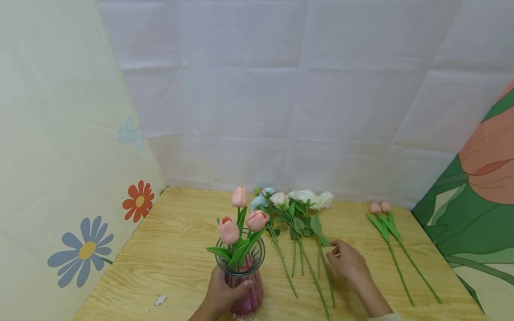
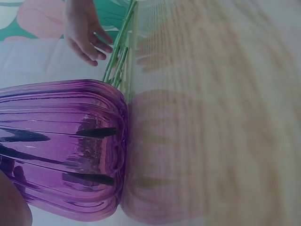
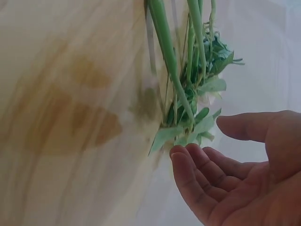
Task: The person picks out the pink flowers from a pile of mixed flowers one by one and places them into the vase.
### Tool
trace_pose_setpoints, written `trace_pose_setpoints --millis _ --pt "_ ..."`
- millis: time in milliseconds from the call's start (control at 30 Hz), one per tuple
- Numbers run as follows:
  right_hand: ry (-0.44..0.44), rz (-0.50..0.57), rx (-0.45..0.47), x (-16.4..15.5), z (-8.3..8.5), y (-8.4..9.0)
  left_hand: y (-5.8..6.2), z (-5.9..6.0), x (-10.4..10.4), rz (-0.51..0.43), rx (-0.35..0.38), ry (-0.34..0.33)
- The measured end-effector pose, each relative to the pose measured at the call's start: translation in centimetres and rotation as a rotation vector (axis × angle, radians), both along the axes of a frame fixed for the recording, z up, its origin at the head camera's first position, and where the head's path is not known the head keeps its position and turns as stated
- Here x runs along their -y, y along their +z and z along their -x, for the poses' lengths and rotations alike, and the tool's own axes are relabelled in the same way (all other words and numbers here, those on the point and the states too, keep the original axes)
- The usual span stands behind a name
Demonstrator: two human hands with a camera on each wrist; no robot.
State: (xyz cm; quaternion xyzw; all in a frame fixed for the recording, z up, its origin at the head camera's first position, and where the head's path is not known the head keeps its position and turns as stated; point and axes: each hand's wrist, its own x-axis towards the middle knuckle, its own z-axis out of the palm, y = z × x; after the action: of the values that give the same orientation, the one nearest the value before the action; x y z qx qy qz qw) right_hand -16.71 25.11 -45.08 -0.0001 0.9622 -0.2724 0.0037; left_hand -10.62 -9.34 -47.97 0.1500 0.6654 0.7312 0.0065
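A ribbed purple glass vase stands near the front of the wooden table with three pink tulips in it. My left hand grips the vase's lower body. Several white and pale blue roses with green stems lie flat just right of the vase. My right hand hovers over the stems' right side, fingers loosely bent and holding nothing.
Two more pink tulips lie on the table's right part. A flower-printed panel closes the left side, a white sheet the back, a green and orange panel the right. A small white scrap lies front left.
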Motion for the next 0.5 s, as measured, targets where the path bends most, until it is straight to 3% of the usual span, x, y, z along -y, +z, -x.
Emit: trace_pose_setpoints --millis 300,500 --pt "-0.022 -0.005 0.03 -1.7 -0.2 0.6 -0.1 -0.1 0.1 0.015 -0.065 0.002" --pt "-0.045 -0.035 0.064 -2.9 -0.2 1.1 -0.2 0.0 0.0 0.001 -0.045 0.011"
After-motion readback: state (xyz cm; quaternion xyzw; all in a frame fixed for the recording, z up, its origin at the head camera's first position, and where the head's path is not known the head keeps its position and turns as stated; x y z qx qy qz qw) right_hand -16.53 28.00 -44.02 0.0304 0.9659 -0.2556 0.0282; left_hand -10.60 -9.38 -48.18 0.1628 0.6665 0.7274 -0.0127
